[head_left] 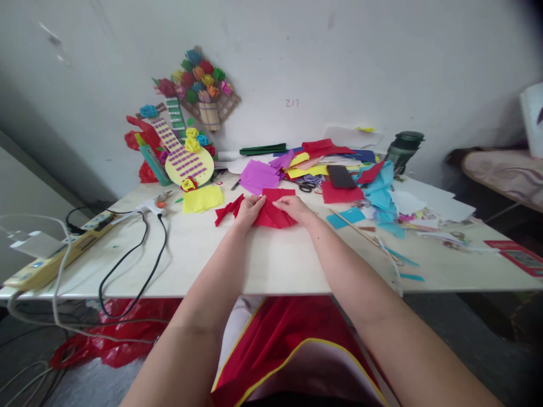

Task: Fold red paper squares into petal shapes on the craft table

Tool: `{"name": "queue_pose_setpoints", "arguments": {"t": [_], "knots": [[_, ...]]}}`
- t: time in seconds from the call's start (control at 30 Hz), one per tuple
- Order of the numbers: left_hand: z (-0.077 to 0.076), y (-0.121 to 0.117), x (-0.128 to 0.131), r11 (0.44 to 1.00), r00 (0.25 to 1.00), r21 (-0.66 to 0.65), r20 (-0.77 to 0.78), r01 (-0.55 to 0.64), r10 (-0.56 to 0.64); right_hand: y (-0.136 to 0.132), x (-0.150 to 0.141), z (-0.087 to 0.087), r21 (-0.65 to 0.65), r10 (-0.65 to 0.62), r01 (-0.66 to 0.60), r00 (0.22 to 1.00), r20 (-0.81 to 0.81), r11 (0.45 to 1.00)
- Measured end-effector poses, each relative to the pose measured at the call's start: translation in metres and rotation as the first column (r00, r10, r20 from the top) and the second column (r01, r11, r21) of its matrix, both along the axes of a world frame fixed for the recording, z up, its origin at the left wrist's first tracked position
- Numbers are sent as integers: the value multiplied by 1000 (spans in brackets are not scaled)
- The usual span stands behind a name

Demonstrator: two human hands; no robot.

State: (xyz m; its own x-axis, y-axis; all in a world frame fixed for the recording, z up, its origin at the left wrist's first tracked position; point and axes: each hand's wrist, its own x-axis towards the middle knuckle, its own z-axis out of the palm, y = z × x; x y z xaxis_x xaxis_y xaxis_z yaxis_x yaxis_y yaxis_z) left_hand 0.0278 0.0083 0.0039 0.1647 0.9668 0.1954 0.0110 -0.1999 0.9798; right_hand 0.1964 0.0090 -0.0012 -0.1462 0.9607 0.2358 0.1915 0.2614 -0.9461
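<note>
The left hand (250,210) pinches the red crepe paper (272,217) by its left side; the right hand (296,208) pinches it opposite, the sheet spread between.

Red paper sheet (274,217): thin, creased, back edge fairly straight, front edge curved. Spread at mid-table (280,263). Crumpled, folded red part juts out left; join hidden.

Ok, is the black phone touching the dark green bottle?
Apart. The head view shows a gap, with a red piece and light blue pieces between the phone and the bottle.
</note>
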Motion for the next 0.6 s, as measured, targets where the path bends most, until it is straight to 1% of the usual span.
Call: {"name": "queue_pose_setpoints", "arguments": {"t": [0.13,0.23,0.27,0.33,0.4,0.47,0.53,0.6], "knots": [[5,-5,2,999,1000,-27,-5,19,-19,-3,0,3,44,-10,7,998,69,999],[8,-7,2,1000,999,-18,-47,1,-2,-4,1,3,46,-5,0,996,92,999],[8,-8,2,1000,998,-7,-64,-8,8,-4,1,3,29,9,-11,997,76,1000],[9,-9,2,1000,997,14,-79,-25,26,-5,3,4,-37,28,-29,1000,-5,999],[9,-9,2,999,996,28,-75,-38,40,-6,4,5,-95,22,-31,995,-97,995],[9,-9,3,998,995,41,-78,-54,57,-7,5,7,-112,0,-15,991,-132,994],[8,-7,3,996,993,61,-97,-59,65,-8,4,9,-91,-4,-5,996,-93,996],[7,-5,3,995,990,86,-122,-53,64,-9,4,11,-43,1,-1,1000,-2,999]]}}
